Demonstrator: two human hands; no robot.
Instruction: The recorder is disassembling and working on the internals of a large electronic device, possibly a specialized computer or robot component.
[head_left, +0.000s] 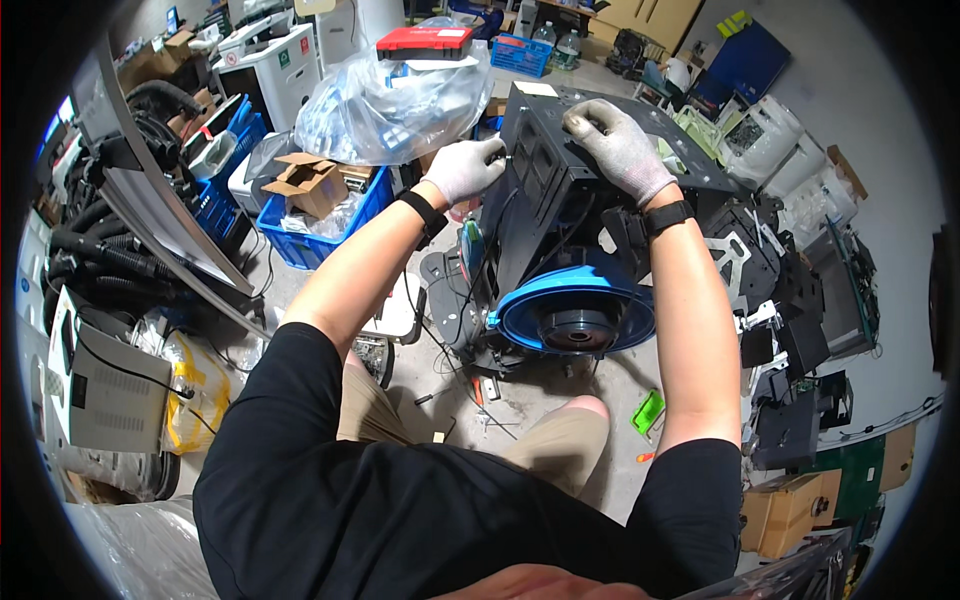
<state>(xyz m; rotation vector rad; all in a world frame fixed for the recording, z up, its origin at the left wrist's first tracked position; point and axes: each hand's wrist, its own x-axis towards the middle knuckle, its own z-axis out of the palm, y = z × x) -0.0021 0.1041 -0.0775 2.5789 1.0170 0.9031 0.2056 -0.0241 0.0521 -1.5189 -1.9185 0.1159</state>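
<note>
Both arms (690,310) stretch forward, palms down. The gloved left hand (468,170) curls beside the flank of the black machine (565,172), which stands directly ahead of the person; the gloved right hand (612,145) arches at its top, fingers bent. Whether either grip clamps anything cannot be told.

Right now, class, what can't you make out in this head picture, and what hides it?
- Left hand and right hand, head view: their curl hides whether either holds anything.
- Black cabinet, head view: its own body hides the far side.
- Clear bag, head view: cloudy folds blur its contents.
- Dark thing at right, head view: the rim cuts it off.
</note>
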